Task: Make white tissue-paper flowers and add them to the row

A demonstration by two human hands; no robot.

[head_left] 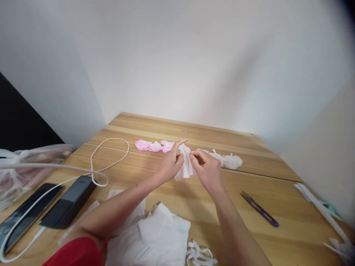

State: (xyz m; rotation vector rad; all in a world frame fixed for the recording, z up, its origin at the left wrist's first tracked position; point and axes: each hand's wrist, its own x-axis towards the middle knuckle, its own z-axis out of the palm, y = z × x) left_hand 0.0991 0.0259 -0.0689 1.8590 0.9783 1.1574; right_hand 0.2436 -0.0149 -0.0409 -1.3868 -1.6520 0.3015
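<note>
A piece of white tissue paper (184, 166), gathered into folds, is held up between my two hands above the table. My left hand (172, 160) pinches its left side, with the index finger stretched out. My right hand (206, 168) pinches its right edge between thumb and fingers. Behind my left hand lie crumpled pink-and-white paper puffs (155, 146) in a row. Beyond my right hand, crumpled white paper puffs (231, 161) continue the row, partly hidden by the hand.
White tissue sheets (163, 236) and curled paper strips (201, 255) lie near me. Thread snips (260, 209) are at right. A phone (27, 210), a power bank (69, 203) with a looping white cable (128, 147) and a plastic bag (24, 173) occupy the left. A wall stands behind the wooden table (222, 131).
</note>
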